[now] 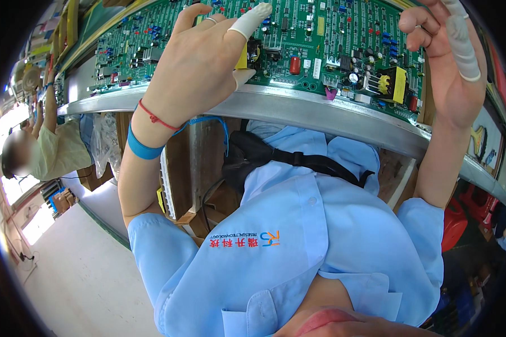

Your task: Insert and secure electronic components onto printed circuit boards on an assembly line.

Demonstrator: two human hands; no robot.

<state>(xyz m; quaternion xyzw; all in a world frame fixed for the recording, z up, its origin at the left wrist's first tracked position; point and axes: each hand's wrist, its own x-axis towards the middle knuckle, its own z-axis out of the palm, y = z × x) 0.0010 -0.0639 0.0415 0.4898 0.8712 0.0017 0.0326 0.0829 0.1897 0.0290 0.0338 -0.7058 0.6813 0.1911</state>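
Note:
My left hand hovers over the green circuit board on the bench, with white finger cots on the index finger and thumb. Those two digits are spread apart, one on each side of a yellow-wrapped transformer, and I see no grip on it. Beyond the board's right end, my right hand is raised with its fingers curled. Its cot-covered thumb and another cot-covered fingertip come close together at the upper edge. Anything between them is too small or hidden to make out.
A metal rail runs along the board's near edge. A second yellow-wrapped transformer and a red capacitor stand on the board. At far left a person works by the line. Red stools stand at lower right.

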